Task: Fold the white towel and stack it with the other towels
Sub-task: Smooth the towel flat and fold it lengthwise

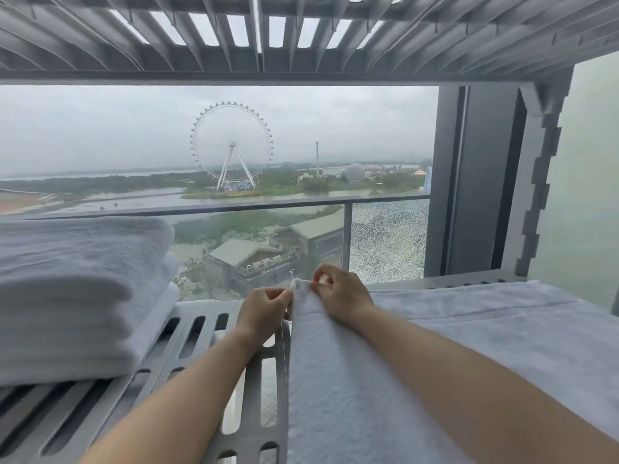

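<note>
Pinching one far corner of the white towel (485, 336), both hands meet in the lower middle of the frame. The left hand (264, 308) has its fingers (284, 296) curled in and closed on the towel's edge just under the corner. The right hand (345, 296) nips the same corner from the other side, with thumb and forefinger pressed together on the cloth and the other fingers bent above it. The corner stands up a little between the two hands.

The rest of the towel lies spread over the right half of a grey slotted shelf (201, 329), and it reaches the right edge and the bottom of the frame. Its left edge runs straight down from the held corner. A thin thread (285, 356) hangs beside this edge, below the left hand.

A stack of folded white towels (80, 289) sits on the same shelf at the left of the frame, apart from the hands, with bare slots between them.

A second shelf (301, 38) of the same kind crosses the top of the frame. Behind the shelves a railing (217, 209) is seen through glass, and one glass panel (388, 242) under it is cracked all over. A Ferris wheel (231, 145) stands far away in the upper middle.
</note>
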Available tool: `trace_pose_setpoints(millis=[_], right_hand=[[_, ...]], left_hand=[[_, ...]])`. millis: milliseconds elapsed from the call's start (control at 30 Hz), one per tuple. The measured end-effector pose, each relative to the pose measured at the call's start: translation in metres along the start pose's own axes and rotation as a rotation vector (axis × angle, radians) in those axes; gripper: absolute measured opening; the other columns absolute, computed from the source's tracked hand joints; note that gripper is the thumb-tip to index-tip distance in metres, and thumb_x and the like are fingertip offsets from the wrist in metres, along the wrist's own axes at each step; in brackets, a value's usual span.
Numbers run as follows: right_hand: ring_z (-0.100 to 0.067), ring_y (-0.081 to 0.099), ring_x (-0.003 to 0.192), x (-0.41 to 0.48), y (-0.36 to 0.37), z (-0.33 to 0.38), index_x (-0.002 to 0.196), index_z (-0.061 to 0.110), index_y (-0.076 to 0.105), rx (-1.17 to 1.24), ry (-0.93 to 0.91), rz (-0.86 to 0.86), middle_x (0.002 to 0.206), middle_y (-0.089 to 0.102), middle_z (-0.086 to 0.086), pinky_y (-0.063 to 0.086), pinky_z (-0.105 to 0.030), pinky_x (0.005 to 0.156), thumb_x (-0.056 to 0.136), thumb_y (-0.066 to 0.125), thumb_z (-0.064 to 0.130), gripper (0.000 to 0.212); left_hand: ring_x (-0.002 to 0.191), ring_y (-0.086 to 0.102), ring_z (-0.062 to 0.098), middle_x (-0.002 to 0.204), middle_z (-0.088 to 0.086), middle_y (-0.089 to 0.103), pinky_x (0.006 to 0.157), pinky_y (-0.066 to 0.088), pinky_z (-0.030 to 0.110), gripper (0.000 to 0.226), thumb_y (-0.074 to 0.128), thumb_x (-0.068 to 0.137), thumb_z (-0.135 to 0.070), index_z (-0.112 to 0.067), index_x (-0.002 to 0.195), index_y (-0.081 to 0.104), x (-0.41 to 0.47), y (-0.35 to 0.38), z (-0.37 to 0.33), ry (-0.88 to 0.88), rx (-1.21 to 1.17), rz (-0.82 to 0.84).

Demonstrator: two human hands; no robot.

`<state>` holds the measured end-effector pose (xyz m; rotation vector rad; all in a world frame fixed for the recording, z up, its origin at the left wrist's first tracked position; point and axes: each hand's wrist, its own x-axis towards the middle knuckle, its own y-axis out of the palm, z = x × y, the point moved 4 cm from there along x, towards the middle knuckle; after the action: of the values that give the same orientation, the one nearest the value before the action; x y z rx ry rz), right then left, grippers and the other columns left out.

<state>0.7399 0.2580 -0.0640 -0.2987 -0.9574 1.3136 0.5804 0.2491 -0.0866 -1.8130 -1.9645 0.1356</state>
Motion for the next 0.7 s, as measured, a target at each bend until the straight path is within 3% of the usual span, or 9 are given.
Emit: trace_pose_setpoints(millis=[133, 200, 400, 533, 700], right_hand=[[-0.019, 0.054, 0.076, -0.001, 0.003, 0.002, 0.081, 0.031, 0.055, 0.006, -0.04, -0.008, 0.078, 0.061, 0.002, 0.043, -0.031, 0.072, 0.088, 0.057, 0.035, 0.008], [-0.021, 0.056, 0.078, -0.002, 0.003, 0.001, 0.084, 0.029, 0.057, 0.014, -0.053, -0.022, 0.083, 0.065, -0.002, 0.044, -0.032, 0.074, 0.087, 0.057, 0.035, 0.007], [-0.018, 0.047, 0.07, 0.0, -0.01, -0.013, 0.088, 0.023, 0.051, -0.093, -0.131, 0.054, 0.064, 0.044, 0.011, 0.035, -0.029, 0.063, 0.09, 0.051, 0.045, 0.022], [-0.019, 0.05, 0.07, 0.0, -0.034, -0.043, 0.081, 0.02, 0.048, -0.235, -0.122, 0.135, 0.069, 0.049, 0.007, 0.033, -0.029, 0.06, 0.09, 0.048, 0.049, 0.031], [-0.018, 0.055, 0.076, -0.008, -0.064, -0.074, 0.078, 0.025, 0.054, -0.377, -0.116, 0.241, 0.078, 0.06, 0.003, 0.038, -0.029, 0.065, 0.086, 0.054, 0.046, 0.022]], left_hand=[[0.058, 0.061, 0.014, 0.067, 0.002, 0.07, 0.062, 0.048, 0.03, 0.033, 0.058, 0.087, -0.036, -0.01, 0.071, 0.072, -0.001, 0.002, -0.002, -0.006, -0.128, 0.109], [0.059, 0.059, 0.008, 0.067, -0.005, 0.068, 0.06, 0.046, 0.025, 0.024, 0.066, 0.082, -0.038, -0.016, 0.074, 0.071, -0.002, 0.003, -0.003, 0.068, -0.028, 0.136], [0.061, 0.059, 0.011, 0.072, -0.004, 0.066, 0.056, 0.041, 0.025, 0.014, 0.057, 0.09, -0.03, -0.022, 0.078, 0.055, -0.006, 0.007, -0.011, 0.159, 0.195, 0.051], [0.069, 0.06, 0.026, 0.076, 0.006, 0.067, 0.063, 0.042, 0.034, 0.018, 0.049, 0.094, -0.029, -0.015, 0.084, 0.049, -0.01, 0.008, -0.016, 0.222, 0.272, -0.015], [0.076, 0.062, 0.029, 0.083, 0.007, 0.069, 0.069, 0.047, 0.036, 0.018, 0.048, 0.093, -0.035, -0.017, 0.092, 0.051, -0.011, 0.007, -0.014, 0.219, 0.375, -0.057]])
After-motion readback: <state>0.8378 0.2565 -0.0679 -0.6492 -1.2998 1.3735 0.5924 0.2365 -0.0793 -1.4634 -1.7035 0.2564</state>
